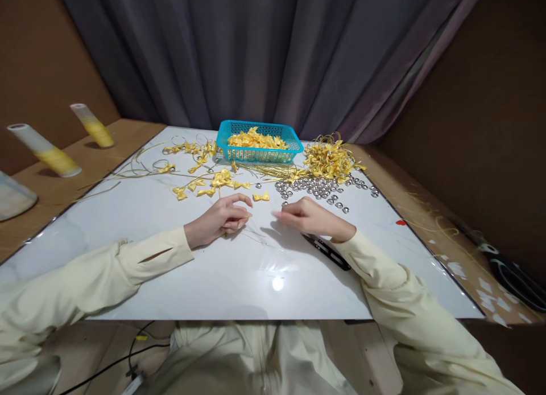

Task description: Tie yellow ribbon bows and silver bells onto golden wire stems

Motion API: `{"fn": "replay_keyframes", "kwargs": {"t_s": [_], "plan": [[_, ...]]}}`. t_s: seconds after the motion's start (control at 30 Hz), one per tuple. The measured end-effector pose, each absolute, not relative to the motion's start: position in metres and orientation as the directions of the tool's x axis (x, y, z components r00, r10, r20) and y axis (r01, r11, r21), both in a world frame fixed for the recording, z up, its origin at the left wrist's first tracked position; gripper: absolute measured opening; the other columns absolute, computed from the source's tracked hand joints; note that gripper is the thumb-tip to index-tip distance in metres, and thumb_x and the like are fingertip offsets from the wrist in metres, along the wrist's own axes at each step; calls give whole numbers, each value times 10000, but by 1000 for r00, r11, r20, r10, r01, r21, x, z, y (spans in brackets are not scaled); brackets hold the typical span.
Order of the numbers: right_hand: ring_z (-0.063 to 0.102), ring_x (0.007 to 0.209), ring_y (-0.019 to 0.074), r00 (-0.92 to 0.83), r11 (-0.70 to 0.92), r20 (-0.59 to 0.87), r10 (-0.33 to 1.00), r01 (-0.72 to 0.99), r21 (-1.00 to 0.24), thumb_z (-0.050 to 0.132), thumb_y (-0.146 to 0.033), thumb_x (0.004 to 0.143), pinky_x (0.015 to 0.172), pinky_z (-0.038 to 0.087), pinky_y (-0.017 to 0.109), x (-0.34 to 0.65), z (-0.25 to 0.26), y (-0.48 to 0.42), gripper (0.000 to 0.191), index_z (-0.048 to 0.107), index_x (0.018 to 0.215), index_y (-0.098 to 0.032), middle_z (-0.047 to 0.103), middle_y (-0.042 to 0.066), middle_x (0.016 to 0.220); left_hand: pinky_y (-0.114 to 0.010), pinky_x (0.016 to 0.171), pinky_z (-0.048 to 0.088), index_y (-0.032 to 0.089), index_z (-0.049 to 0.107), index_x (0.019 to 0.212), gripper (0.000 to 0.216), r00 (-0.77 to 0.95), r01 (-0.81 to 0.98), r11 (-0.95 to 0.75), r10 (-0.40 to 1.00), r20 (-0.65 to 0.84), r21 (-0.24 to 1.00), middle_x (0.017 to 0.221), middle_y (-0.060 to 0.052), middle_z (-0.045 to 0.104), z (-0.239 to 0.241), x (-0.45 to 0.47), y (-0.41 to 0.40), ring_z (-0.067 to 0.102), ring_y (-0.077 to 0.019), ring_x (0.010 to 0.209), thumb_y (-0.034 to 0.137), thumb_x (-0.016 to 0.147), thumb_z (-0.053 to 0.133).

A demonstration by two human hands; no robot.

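Note:
Over the middle of the white table, my left hand [226, 215] has its index finger raised and curved, while the thumb and other fingers close together at the tips. What they pinch, if anything, is too small to make out. Thin pale threads [264, 238] lie beside those fingertips. My right hand [302, 215] is closed with thumb and fingers pressed together; its contents are hidden. Black thread snips [328, 251] lie partly under my right wrist. A single yellow ribbon bow [261, 196] rests just beyond and between my hands. Small silvery beads [311, 187] spread past my right hand.
A teal basket [259, 155] of yellow bows stands at the back. Right of it sits a heap of bows [330, 159] with golden cords. More bows [222, 179] and cords lie left. Thread cones [55, 156] stand far left; black-handled scissors [512, 275] lie right.

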State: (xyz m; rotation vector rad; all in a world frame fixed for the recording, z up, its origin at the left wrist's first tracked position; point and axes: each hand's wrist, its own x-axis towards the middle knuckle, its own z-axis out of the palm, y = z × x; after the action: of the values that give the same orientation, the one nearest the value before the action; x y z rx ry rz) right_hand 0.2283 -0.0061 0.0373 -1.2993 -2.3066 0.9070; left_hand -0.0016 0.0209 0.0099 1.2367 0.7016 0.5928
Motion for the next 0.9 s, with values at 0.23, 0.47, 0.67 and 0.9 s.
{"fn": "replay_keyframes", "kwargs": {"t_s": [0.23,0.47,0.67,0.9], "plan": [[613,787,162,-535,-382,-371,759,95,-919,271,-604,904,797,474,285,193,37,-2,648,649,792,-90,662,121,832,-263,542,354,188,621,852,133,922,124,-753,328,205,646,656,-46,600,28,-1,-8,491,-150,574,160,737,561],[592,694,104,-675,-745,-536,507,-29,-667,465,-426,912,668,476,199,148,45,0,389,654,855,-91,673,70,805,-313,535,315,225,639,786,183,947,32,-893,171,272,449,541,-49,536,26,7,-26,426,-161,512,98,764,509],[319,399,22,-583,-591,-455,673,-53,-805,502,-123,886,404,338,159,139,75,24,135,628,843,-96,664,16,712,-288,462,236,218,639,966,287,947,42,-936,149,286,349,613,-67,567,21,-3,-21,405,-162,507,67,786,475],[593,601,106,-234,-164,-182,955,93,-982,470,-236,923,599,501,237,181,90,34,236,596,762,-119,675,85,739,-223,525,346,177,596,1021,236,837,184,-726,469,282,662,635,3,571,84,-19,15,497,-115,537,107,806,529]]}}
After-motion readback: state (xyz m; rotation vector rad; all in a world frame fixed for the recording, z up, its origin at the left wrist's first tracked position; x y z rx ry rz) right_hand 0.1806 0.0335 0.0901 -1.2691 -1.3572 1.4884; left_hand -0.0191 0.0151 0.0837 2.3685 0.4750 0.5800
